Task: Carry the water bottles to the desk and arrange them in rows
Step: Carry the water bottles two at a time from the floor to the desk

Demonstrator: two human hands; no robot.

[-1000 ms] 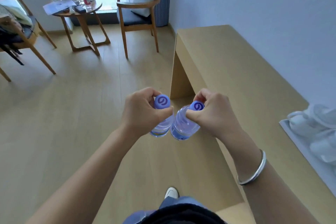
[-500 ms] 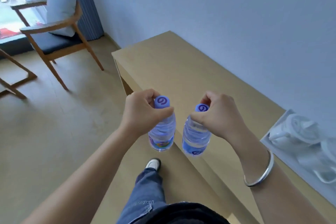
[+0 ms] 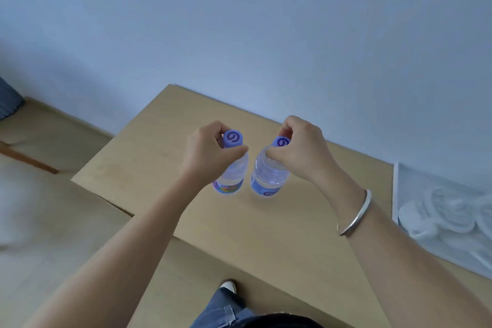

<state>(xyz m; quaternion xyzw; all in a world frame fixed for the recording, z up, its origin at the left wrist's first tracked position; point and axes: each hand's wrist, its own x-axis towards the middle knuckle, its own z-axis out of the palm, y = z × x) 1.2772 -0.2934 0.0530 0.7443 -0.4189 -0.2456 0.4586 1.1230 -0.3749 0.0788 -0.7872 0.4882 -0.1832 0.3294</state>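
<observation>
Both bottles are clear with purple caps bearing a darker purple swirl: the left bottle (image 3: 232, 168) has a multicoloured label band; the right bottle (image 3: 269, 176) a blue one; the desk (image 3: 159, 146) is pale tan wood; the far wall (image 3: 239, 21) is light blue-grey; the bangle (image 3: 356, 216) silver; the jeans (image 3: 221, 309) blue.

A white tray (image 3: 396, 194) holding white cups (image 3: 447, 210) is sitting against the blue-grey wall (image 3: 239, 21).

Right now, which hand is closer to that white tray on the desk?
The right hand. It holds a bottle over the desk, on the tray's side. The left hand, with the other bottle, is farther away.
</observation>
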